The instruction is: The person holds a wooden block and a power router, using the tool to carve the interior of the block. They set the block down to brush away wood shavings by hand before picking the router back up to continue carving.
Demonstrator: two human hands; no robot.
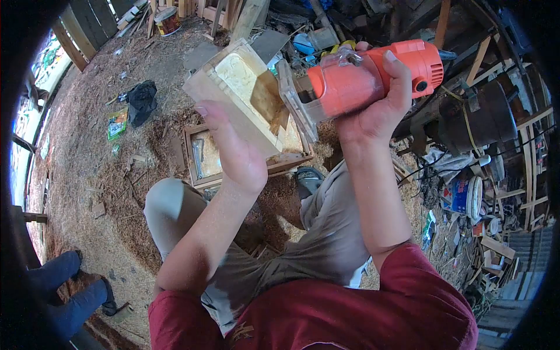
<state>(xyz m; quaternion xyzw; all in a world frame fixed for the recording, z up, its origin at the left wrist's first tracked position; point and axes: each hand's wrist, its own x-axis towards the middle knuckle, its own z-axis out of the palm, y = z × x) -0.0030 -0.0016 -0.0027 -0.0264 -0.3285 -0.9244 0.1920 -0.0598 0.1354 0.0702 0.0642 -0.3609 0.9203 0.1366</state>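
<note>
My left hand [240, 156] grips a hollowed wooden box [230, 119] from its near side, thumb along the outer wall and the other fingers hidden beneath. The box is tilted, its pale recess facing up. Wrapped round the body of an orange-red trim router [353, 84] is my right hand [376, 114]. The router lies on its side, its clear base plate [296, 102] right at the box's right edge; the bit is hidden. Below the box, a shallow wooden frame [190, 154] rests on the ground in front of my legs.
Sawdust and shavings cover the ground [76, 175]. At left lie a black plastic bag [142, 104] and a green packet [117, 123]. A bucket [167, 21] stands far back. Another person's legs [79, 303] show lower left. Wood scraps [496, 254] and a dark drum-like object [478, 125] are at right.
</note>
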